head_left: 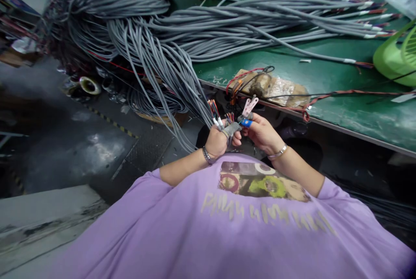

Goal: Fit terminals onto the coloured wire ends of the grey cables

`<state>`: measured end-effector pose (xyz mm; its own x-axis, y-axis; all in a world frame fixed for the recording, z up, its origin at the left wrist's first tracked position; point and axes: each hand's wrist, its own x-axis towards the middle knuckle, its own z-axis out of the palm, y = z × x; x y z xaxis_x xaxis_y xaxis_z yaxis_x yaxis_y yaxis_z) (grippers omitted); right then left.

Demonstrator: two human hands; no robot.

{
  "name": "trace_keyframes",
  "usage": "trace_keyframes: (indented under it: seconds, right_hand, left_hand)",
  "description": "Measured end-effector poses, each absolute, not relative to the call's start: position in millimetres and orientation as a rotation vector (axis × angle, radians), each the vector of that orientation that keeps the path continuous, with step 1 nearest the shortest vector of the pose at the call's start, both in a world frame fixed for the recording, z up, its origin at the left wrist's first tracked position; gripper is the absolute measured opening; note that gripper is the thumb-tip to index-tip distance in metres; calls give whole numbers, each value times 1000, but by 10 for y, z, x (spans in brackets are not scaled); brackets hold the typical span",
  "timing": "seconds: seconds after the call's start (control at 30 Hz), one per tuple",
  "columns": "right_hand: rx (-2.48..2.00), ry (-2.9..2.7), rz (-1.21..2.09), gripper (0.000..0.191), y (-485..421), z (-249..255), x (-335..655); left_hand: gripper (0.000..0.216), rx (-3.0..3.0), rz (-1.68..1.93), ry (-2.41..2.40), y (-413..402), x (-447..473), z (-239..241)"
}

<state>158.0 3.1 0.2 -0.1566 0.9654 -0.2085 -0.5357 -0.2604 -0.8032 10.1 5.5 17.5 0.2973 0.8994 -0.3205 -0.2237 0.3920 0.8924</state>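
My left hand [216, 141] is closed around grey cables, whose white-banded ends [217, 121] rise above the fist with orange, red and black wire tips. A small fan of thin coloured wires [230, 117] also sticks up there. Grey wrapping covers a finger of this hand. Close beside it, my right hand [264, 135] pinches at a thin wire [240, 120] between the two hands; the exact grip is small and partly hidden. Blue tape [246, 122] is wrapped around a digit of my right hand. Just above these fingertips is a pale pink clip [250, 106].
Long grey cable bundles [227, 23] cover the back of the green table [341, 114] and hang over its edge. A taped cardboard piece [282, 90] lies at the front edge beside red and black leads [338, 93]. A green plastic basket [390, 56] stands at right.
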Motion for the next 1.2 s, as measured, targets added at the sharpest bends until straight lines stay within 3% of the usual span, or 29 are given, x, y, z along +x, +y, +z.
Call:
trace_keyframes:
  seconds: [0.43,0.73,0.9,1.2]
  right_hand:
    - [-843,-642,1767,38,46,12,1517]
    - [-924,-402,1703,46,145,7,1637]
    - [-921,-467,1694,60,254,152,1679]
    - [-902,-493,1552,52,362,135,1609]
  left_hand:
    - [45,845,794,946,66,39,149]
    - [41,912,956,1030,-1,54,160]
    - [40,924,1015,1020,-3,151,238]
    - [42,927,998,1041,51,274,275]
